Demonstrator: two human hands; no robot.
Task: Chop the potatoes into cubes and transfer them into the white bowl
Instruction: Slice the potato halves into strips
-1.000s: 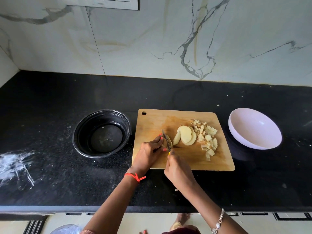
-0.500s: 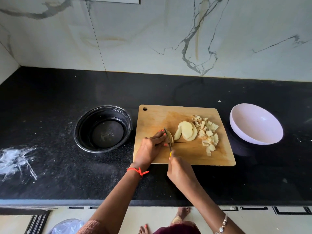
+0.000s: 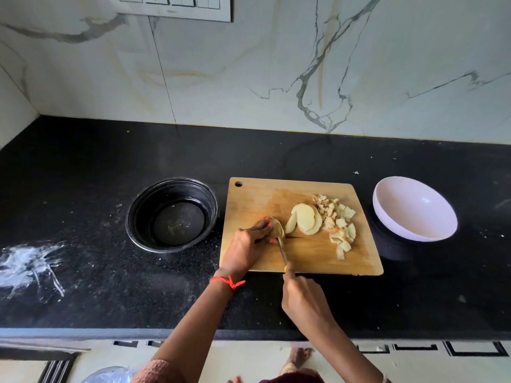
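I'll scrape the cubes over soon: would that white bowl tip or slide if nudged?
The white bowl already sits tilted on the counter, so it probably rocks easily. It looks empty and light, so likely slides on the smooth surface.

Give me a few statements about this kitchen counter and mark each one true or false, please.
1. The white bowl already holds potato cubes. False: it is empty; the cubes lie on the cutting board.
2. The right hand holds the knife. True.
3. The black bowl sits to the right of the board. False: it sits to the left of it.
4. The left hand steadies a potato piece on the board. True.
5. Round potato slices lie between the knife and the cubes. True.
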